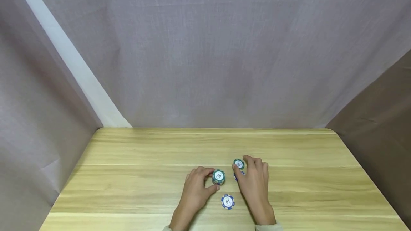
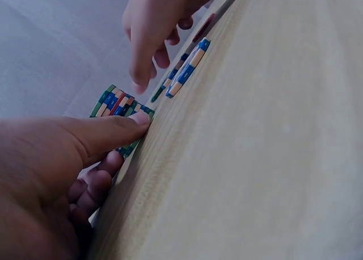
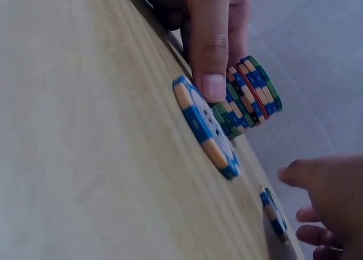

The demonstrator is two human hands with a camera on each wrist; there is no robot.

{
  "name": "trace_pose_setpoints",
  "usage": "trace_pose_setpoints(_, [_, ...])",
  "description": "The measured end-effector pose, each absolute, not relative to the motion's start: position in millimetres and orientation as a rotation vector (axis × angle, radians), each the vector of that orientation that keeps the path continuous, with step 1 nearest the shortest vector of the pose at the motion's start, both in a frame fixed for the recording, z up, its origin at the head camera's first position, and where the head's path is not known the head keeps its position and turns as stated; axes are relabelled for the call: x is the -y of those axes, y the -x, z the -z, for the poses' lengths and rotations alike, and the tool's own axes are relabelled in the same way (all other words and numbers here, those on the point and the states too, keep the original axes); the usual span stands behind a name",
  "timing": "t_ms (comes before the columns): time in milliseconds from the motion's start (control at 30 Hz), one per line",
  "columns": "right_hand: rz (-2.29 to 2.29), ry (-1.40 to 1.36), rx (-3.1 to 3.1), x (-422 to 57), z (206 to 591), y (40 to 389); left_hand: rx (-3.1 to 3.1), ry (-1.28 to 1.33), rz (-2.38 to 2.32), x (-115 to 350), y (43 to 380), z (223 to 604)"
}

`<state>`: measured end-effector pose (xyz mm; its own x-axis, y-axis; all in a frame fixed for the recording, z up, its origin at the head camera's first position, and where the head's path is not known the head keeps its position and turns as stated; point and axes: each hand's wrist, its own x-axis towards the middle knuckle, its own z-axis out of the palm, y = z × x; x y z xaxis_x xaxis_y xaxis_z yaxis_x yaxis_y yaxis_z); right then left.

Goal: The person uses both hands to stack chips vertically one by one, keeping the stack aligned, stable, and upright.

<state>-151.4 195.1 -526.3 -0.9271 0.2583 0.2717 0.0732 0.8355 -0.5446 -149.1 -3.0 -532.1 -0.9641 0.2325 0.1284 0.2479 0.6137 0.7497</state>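
My left hand (image 1: 196, 190) holds a short stack of poker chips (image 1: 218, 176) between thumb and fingers, with a green 20 chip on top. In the right wrist view the stack (image 3: 249, 98) shows green, blue and red edges. My right hand (image 1: 255, 184) hovers by a green 20 chip (image 1: 238, 163), its thumb and index finger spread around it. Partly under that hand lies a blue chip (image 1: 236, 177), overlapped by the green one. A separate blue 10 chip (image 1: 228, 201) lies flat between the wrists.
A red chip (image 2: 204, 28) shows on the table past the blue ones in the left wrist view. The wooden table (image 1: 144, 177) has its far edge against a grey cloth (image 1: 212, 63), with more cloth at both sides.
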Motion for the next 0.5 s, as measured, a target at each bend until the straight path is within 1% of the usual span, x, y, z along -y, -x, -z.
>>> trace_pose_setpoints(267, [-0.685,0.267,2.735,-193.7,521.6,154.5,2.789,0.435,1.301,3.1,149.1,527.4])
trace_pose_setpoints(500, [-0.683,0.161,2.776,-195.7,523.4,153.1,2.790,0.420,1.326,3.5,147.1,529.7])
